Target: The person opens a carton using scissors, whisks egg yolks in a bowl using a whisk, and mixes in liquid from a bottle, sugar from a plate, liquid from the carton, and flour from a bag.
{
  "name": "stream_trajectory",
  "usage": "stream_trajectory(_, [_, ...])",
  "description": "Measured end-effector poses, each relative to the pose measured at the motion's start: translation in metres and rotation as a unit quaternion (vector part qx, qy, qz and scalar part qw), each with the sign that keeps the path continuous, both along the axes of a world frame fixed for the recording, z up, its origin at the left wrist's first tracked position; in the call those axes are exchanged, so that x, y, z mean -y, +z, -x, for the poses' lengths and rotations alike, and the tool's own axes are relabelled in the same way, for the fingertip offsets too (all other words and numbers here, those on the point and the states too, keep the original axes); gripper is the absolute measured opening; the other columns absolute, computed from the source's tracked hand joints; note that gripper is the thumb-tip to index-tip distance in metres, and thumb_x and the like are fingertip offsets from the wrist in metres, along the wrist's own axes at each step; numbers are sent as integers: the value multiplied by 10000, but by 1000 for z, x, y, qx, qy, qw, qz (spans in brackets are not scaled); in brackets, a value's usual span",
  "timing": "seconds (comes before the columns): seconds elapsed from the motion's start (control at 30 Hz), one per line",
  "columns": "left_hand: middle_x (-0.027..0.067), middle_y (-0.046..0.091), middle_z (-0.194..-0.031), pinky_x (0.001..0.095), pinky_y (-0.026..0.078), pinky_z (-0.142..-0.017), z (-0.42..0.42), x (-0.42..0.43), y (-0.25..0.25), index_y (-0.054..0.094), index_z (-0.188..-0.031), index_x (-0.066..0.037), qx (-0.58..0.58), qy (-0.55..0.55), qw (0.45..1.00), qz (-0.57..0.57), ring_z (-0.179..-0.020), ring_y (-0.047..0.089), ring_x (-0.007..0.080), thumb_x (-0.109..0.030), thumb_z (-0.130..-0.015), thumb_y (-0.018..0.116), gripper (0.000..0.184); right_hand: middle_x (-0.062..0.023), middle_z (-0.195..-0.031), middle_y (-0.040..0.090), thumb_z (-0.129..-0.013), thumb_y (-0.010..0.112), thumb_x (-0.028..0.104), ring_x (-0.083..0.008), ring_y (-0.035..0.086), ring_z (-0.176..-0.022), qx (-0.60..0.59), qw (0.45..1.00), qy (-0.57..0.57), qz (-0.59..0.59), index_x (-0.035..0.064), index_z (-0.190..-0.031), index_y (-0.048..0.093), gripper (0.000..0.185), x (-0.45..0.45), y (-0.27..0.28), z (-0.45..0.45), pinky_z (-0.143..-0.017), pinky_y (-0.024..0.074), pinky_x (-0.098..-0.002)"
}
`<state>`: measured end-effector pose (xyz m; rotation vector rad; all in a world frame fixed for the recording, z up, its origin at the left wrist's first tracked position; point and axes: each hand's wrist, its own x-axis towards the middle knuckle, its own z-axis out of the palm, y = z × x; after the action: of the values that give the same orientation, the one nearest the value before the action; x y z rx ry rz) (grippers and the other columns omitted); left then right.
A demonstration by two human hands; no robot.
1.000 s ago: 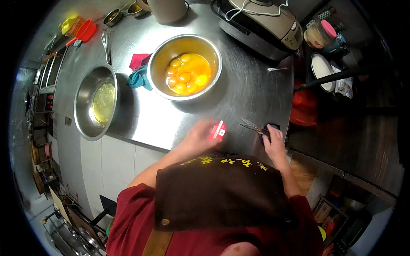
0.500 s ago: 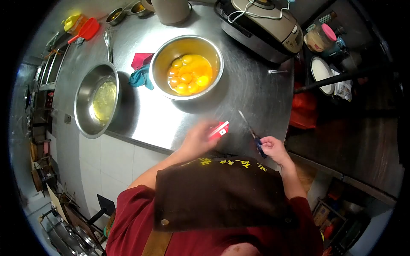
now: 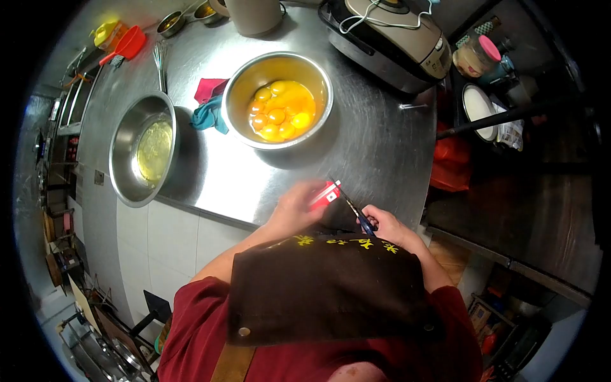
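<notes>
Packet (image 3: pixel 326 197) in left hand (image 3: pixel 298 202); grip unclear

A: Was there any writing in view?

B: Yes, a row of yellow characters (image 3: pixel 347 242) ran along the end of the brown apron (image 3: pixel 324 293) nearest the table (image 3: pixel 375 149). They looked Chinese, but I couldn't read them with certainty.

A: What about the red packet (image 3: pixel 323 198)?

B: It bore a white stripe and a small pale mark, with no words I could make out.

A: And the rice cooker (image 3: pixel 388 48)?

B: The marks on its panel (image 3: pixel 438 63) were too small to read. So was the print on the bag (image 3: pixel 510 135) at the far right.
</notes>
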<state>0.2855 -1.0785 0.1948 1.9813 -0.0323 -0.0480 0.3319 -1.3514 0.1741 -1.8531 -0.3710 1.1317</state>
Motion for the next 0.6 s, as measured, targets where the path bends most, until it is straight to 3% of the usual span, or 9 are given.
stream_trajectory(0.1, [154, 603, -1110, 368, 503, -860, 0, 0, -3, 577, -1159, -53, 11, -1, 1000, -3, -1015, 612, 308, -100, -737, 710, 445, -11, -840, 573, -807, 725, 165, -98, 509, -761, -20, 999, -8, -26, 34, -1021, 535, 315, -1, -1, 0, -686, 436, -260])
stream_trajectory(0.17, [112, 620, -1073, 293, 526, -758, 0, 0, -4, 572, -1151, -32, 52, -8, 998, -26, -885, 637, 194, -75, -759, 735, 427, 13, -833, 567, -811, 703, 107, -65, 507, -744, -30, 999, -19, -39, 34, -974, 547, 237, -2, 0, 2, -663, 431, -225])
stream_trajectory(0.2, [112, 620, -1073, 293, 526, -758, 0, 0, -3, 572, -1151, -32, 53, -8, 998, -26, -885, 637, 194, -75, -759, 735, 427, 37, -826, 561, -816, 680, 48, -32, 505, -726, -41, 997, -32, -51, 33, -927, 560, 165, -3, 0, 3, -641, 426, -190])
stream_trajectory(0.4, [110, 612, -1079, 294, 532, -763, 1, 2, -4, 569, -1153, -33, 54, -15, 998, -27, -884, 636, 191, -65, -755, 740, 435, 55, -690, 557, -836, 672, 62, -14, 508, -647, 84, 996, -22, 27, 35, -797, 582, 102, 1, -3, 8, -575, 417, -194])
stream_trajectory(0.53, [113, 605, -1087, 291, 531, -765, 1, 2, -6, 564, -1157, -36, 57, -23, 998, -22, -898, 632, 193, -60, -755, 739, 440, 54, -698, 567, -845, 670, 75, -9, 515, -663, 83, 995, -31, 53, 38, -777, 583, 116, -3, 5, 14, -577, 417, -195])
stream_trajectory(0.6, [113, 603, -1092, 291, 531, -766, 2, 2, -5, 562, -1160, -37, 64, -25, 997, -23, -901, 631, 194, -60, -755, 740, 443, 47, -720, 583, -850, 670, 78, -18, 529, -682, 6, 996, -77, 53, 34, -795, 582, 112, -5, 8, 18, -580, 424, -196])
